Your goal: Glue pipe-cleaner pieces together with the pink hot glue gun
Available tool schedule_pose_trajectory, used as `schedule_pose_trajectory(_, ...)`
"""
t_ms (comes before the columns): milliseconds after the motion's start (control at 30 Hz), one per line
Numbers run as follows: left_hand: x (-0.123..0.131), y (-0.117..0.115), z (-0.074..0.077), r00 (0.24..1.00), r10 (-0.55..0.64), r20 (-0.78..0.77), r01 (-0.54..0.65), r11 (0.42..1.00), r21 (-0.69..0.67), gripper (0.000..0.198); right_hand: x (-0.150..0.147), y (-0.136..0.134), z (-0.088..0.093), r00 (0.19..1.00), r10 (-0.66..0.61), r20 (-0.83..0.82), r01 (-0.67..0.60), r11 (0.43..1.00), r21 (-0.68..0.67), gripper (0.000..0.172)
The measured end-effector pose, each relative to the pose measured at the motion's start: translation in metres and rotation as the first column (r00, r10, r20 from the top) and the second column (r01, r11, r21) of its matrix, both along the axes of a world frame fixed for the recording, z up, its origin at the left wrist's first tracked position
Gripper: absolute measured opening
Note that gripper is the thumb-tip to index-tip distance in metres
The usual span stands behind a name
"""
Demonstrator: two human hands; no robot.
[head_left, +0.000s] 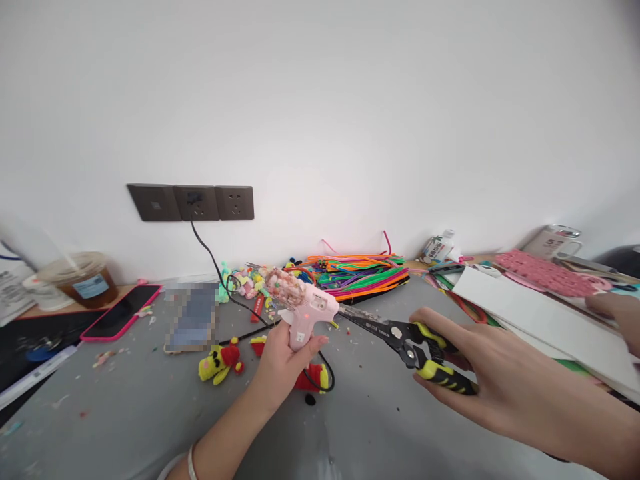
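My left hand [284, 365] is wrapped round the handle of a pale pink glue gun [316, 308], whose front end points away to the left and looks crusted with coloured bits. In my right hand [483, 360] are pliers [411, 352] with black and yellow-green handles. Their long dark jaws reach to the back end of the glue gun; whether they grip anything there is too small to tell. Below the gun lie a yellow and red fuzzy figure [219, 363] and a red and yellow fuzzy piece [313, 379], partly hidden by my hand and the cord.
A black cord [207, 248] runs to the wall socket [195, 202]. Pipe cleaners [365, 279] lie by the wall. Left are a phone [121, 313], a blurred-out panel [193, 317] and a drink cup [85, 283]. White sheets [540, 313] and another person's hand [617, 317] are at right.
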State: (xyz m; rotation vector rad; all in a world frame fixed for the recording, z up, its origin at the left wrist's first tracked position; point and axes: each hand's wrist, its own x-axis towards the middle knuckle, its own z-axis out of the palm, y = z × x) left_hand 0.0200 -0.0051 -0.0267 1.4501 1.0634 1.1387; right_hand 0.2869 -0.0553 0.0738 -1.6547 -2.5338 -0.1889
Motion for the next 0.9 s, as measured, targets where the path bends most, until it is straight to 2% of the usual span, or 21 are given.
schedule_pose_trajectory(233,-0.001,0.000,0.001,1.000,-0.020,0.015,0.020,1.000,0.001,0.032,-0.003,0.000,0.004,0.999,0.008,-0.053,-0.008,1.000,-0.011,0.023)
schedule_pose_trajectory(500,-0.001,0.000,0.000,0.998,-0.057,-0.005,0.057,0.998,0.018,0.034,0.002,0.001,-0.002,0.998,-0.052,-0.035,0.048,0.992,-0.121,0.023)
schedule_pose_trajectory(733,-0.002,0.001,-0.003,0.999,-0.024,-0.045,0.025,0.999,0.031,0.033,0.012,0.003,-0.017,0.996,-0.029,-0.084,0.025,0.999,-0.044,0.023)
schedule_pose_trajectory(900,-0.002,0.002,-0.003,1.000,-0.027,-0.007,0.027,1.000,0.014,0.034,0.013,0.001,-0.019,0.985,-0.038,-0.168,0.029,0.998,-0.057,0.030)
